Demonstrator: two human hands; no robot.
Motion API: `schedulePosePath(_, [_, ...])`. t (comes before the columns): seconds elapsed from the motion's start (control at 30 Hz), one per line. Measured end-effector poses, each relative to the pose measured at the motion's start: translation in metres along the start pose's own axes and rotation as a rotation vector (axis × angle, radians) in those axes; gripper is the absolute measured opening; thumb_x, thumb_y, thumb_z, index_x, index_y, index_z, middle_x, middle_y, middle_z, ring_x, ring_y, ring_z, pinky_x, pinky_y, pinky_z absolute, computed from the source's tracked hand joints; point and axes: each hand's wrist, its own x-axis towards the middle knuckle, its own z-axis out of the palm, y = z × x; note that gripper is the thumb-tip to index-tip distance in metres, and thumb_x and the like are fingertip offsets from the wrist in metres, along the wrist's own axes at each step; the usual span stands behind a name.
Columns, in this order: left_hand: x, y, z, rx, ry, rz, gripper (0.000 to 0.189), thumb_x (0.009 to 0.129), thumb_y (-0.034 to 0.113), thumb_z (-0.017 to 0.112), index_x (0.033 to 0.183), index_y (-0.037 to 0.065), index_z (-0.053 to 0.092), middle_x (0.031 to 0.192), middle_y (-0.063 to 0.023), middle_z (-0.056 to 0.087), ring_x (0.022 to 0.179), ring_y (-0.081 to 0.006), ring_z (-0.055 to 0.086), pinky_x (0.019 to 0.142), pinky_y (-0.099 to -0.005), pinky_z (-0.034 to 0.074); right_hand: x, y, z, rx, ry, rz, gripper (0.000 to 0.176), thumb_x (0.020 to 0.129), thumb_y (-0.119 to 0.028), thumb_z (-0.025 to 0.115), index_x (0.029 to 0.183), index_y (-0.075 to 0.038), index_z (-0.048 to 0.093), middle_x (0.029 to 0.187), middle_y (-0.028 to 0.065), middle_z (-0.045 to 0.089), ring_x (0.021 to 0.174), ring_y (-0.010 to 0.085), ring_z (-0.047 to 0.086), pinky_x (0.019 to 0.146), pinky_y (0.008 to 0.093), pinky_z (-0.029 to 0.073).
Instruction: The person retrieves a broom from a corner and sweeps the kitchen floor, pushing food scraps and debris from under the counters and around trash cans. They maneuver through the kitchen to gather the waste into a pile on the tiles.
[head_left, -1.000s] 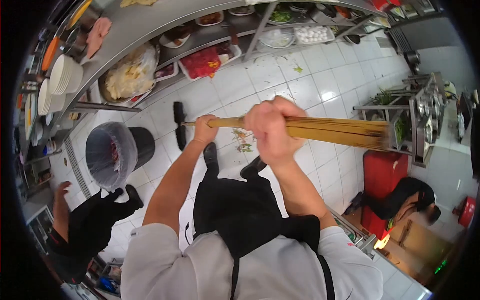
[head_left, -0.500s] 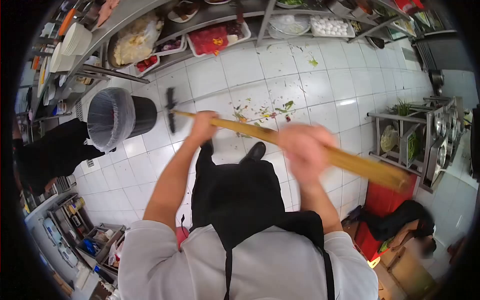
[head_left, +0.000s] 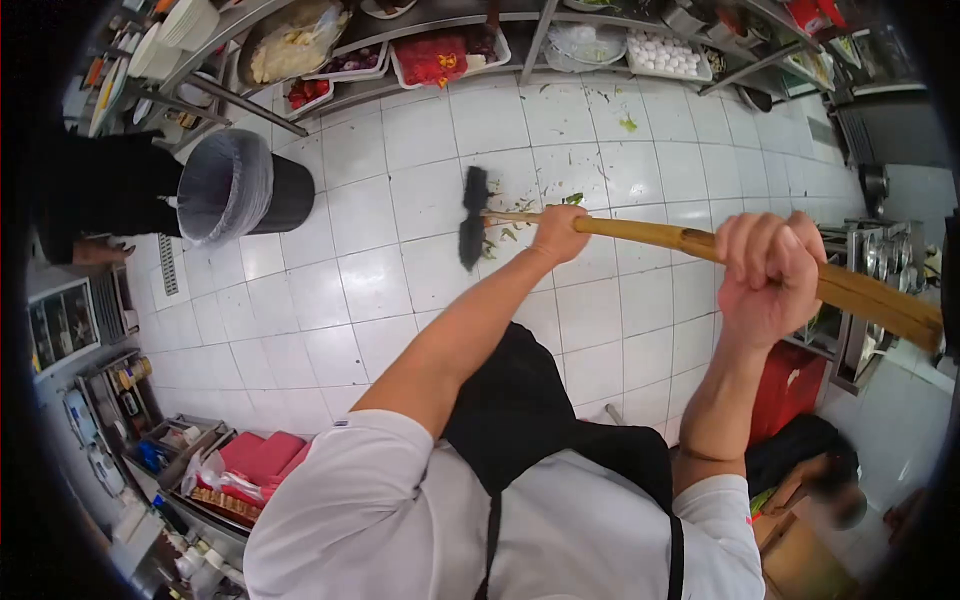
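I hold a broom [head_left: 645, 234] by its long bamboo-like handle, which slants across the view to the right. My left hand [head_left: 560, 235] is wrapped round the thinner lower part of the handle. Higher up, my right hand [head_left: 768, 272] grips the thicker part, with its fingers curled over the top. The black bristle head [head_left: 473, 220] is on the white tiled floor. Green leafy scraps [head_left: 510, 235] lie just to the right of the head, partly hidden by it and by my left hand.
A black bin [head_left: 292, 195] with a clear liner stands at the left, beside a person in black [head_left: 110, 195]. Shelves with food trays [head_left: 450, 68] line the far side. A steel rack [head_left: 870, 300] and another person [head_left: 800, 460] are at the right.
Both hands and the broom have moved right, and the broom head has gone from near the bin to the scraps. The person by the bin has shifted too.
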Motion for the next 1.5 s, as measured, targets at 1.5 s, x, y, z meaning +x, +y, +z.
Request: schedulePosePath(1.5, [0.010,0.116,0.154,0.238,-0.043,0.093,0.012,0.066,0.011,0.067,0.065,0.005,0.057,0.065,-0.0151,0.058,0.068,-0.0370,0.058,0.065,-0.0434,0.045,0.042,-0.107,-0.235,0.142,-0.240,0.031,0.023,0.088,-0.015,0.047,0.068,-0.011,0.037,0.051,-0.0033,0.039,0.043,0.0097,0.037,0.046,0.0284,0.035])
